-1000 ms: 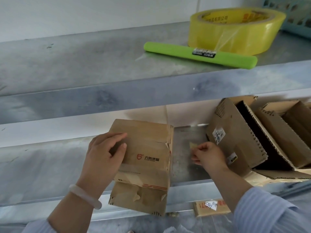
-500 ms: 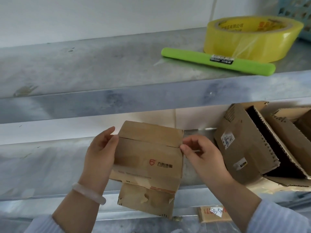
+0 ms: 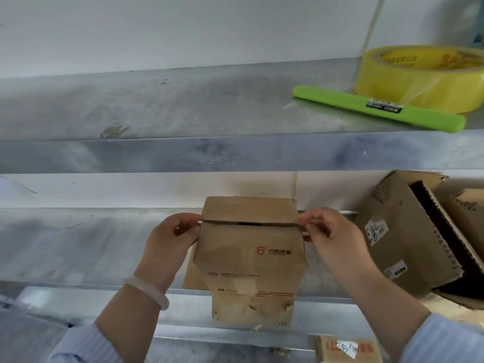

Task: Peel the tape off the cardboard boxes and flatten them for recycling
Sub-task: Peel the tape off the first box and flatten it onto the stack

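Now, box: cardboard box upright between both sets of fingers, over the shelf edge.
Left hand: fingers pinching box's left edge at flap seam.
Right hand: fingers pinching right edge, same seam.
Open boxes: right of the right fingers.

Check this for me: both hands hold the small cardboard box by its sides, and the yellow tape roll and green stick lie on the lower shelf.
One thing is wrong. In the head view the yellow tape roll and green stick lie on the upper shelf, not the lower one. The left hand and right hand do hold the small cardboard box by its sides.
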Motion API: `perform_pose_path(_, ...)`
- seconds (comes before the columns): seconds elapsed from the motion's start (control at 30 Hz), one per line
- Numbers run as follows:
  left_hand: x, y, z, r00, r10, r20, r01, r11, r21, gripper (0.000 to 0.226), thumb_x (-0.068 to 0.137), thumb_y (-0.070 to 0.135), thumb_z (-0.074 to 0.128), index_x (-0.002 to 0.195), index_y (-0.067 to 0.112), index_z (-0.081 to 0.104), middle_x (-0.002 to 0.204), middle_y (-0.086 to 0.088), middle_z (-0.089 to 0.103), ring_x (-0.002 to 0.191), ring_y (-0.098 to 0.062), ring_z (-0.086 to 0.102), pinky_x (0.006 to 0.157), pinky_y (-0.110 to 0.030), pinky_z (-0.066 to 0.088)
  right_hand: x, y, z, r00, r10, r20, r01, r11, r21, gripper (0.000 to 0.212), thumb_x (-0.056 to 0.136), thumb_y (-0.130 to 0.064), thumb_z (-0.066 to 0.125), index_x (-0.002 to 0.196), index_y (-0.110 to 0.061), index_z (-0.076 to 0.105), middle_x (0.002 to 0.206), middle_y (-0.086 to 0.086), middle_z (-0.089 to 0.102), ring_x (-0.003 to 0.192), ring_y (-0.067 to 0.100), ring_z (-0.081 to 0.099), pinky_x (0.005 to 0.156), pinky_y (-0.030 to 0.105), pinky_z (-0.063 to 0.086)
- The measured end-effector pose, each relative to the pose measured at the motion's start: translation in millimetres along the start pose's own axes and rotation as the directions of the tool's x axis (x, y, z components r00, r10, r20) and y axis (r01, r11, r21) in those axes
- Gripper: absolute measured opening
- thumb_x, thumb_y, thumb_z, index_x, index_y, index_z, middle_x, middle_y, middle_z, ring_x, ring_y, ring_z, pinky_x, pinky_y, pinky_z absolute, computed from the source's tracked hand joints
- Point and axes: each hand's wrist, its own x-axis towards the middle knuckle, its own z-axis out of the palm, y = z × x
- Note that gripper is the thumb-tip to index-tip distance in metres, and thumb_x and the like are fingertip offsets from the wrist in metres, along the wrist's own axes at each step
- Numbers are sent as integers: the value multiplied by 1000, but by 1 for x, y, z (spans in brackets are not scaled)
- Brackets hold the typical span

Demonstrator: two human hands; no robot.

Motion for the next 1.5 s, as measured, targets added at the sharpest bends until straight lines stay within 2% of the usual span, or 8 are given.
perform_pose_path(0.13, -3, 3, -3, 999, 34, -9, -33, 998, 52, 14, 83, 14, 73, 81, 29, 71, 81, 11, 72, 79, -8, 68, 77, -30, 55, 3, -4, -2, 1000, -26, -11, 25, 998, -59, 21, 85, -20, 72, 88, -38, 64, 85, -21, 69, 80, -13, 60, 67, 9, 46)
perform_pose_path(0.27, -7, 1, -8, 987, 119, 108, -133, 982, 132, 16, 86, 21, 70, 96, 33, 74, 100, 16, 70, 93, 5, 63, 76, -10, 46, 4, -3, -4, 1000, 1, -6, -1, 999, -33, 17, 80, -29, 77, 86, -35, 63, 81, -27, 67, 77, -14, 60, 55, 4, 43)
perform_pose_path(0.43, -9, 7, -7, 991, 56, 118, -60, 998, 34, 42, 95, -3, 44, 91, 26, 74, 96, 8, 74, 95, -6, 67, 79, -18, 52, 6, 0, 0, 997, 11, 73, -3, 993, -115, 20, 88, -20, 68, 85, -39, 66, 80, -25, 67, 80, -20, 56, 58, -1, 40)
perform_pose_path(0.6, -1, 8, -8, 990, 70, 121, -87, 987, 138, 31, 93, 7, 56, 91, 33, 72, 95, 11, 71, 90, -4, 64, 78, -18, 48, 3, -2, 2, 994, -27, 108, 41, 990, -131, 28, 92, -20, 62, 89, -47, 67, 89, -30, 65, 87, -22, 53, 65, 5, 40)
perform_pose_path(0.97, 1, 10, -13, 967, -31, 253, 31, 1000, 5, 32, 95, 5, 51, 102, 28, 72, 96, 9, 75, 89, -8, 70, 79, -24, 56, 4, -7, -2, 916, 96, 389, -222, 929, 295, 28, 95, -8, 55, 93, -25, 77, 103, -4, 74, 102, 11, 67, 91, 31, 52)
perform_pose_path(1.1, 4, 11, -13, 957, 48, 286, -93, 985, 146, 35, 89, 1, 61, 106, 31, 69, 111, 3, 68, 98, -14, 65, 82, -28, 53, 8, -9, -7, 914, 18, 406, -80, 988, 136, 21, 73, -31, 79, 93, -37, 75, 114, -21, 64, 102, -9, 58, 94, 27, 46)
perform_pose_path(1.3, 12, 18, -20, 740, -162, 653, -203, 871, 447, 96, 60, 70, 73, 136, 55, 17, 137, 12, 23, 122, -7, 37, 99, -19, 37, 14, -21, -4, 857, 90, 508, 36, 972, -234, 99, 46, -81, 71, 135, -48, 42, 134, -21, 34, 119, -3, 39, 103, 23, 34)
perform_pose_path(1.5, 1, 34, 24, 930, -164, 330, -125, 703, 700, 109, 46, 89, 55, 138, 37, 26, 113, 6, 30, 106, -17, 47, 84, -28, 41, 12, -40, 33, 932, 168, 321, 36, 839, -542, 115, 46, -93, 49, 139, -29, 28, 120, -4, 29, 118, 20, 46, 83, 30, 42)
